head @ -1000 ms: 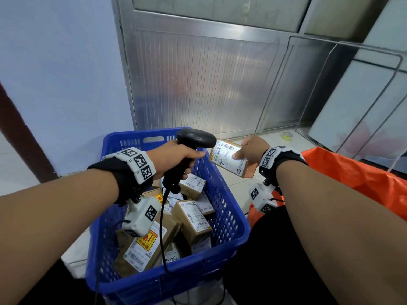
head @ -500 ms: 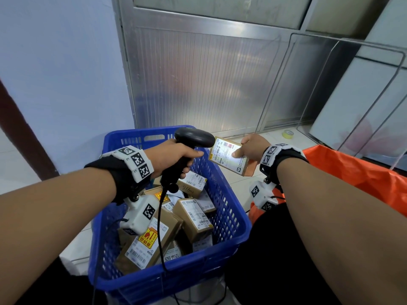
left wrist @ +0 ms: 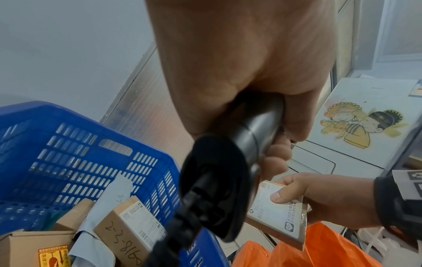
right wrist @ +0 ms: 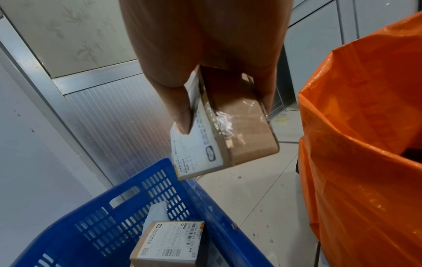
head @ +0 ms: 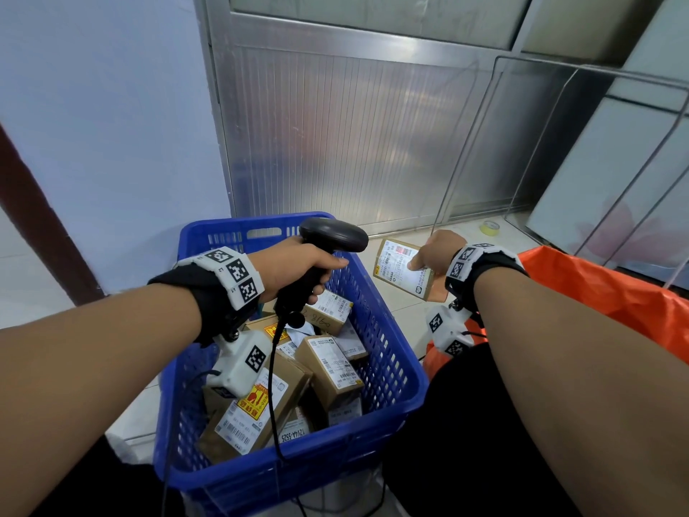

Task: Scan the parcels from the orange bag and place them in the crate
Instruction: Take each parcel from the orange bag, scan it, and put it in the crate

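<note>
right hand pinches parcel beside crate; left hand grips scanner, seemingly aimed at it.

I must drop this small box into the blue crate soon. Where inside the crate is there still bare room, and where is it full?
The far left corner of the crate, behind the left hand with the scanner, shows no boxes in the left wrist view. The near half is crowded with stacked boxes. The box in the right hand hangs outside, over bare floor between crate and orange bag.

Parcel sorting room: crate of labelled boxes, scanner.
</note>
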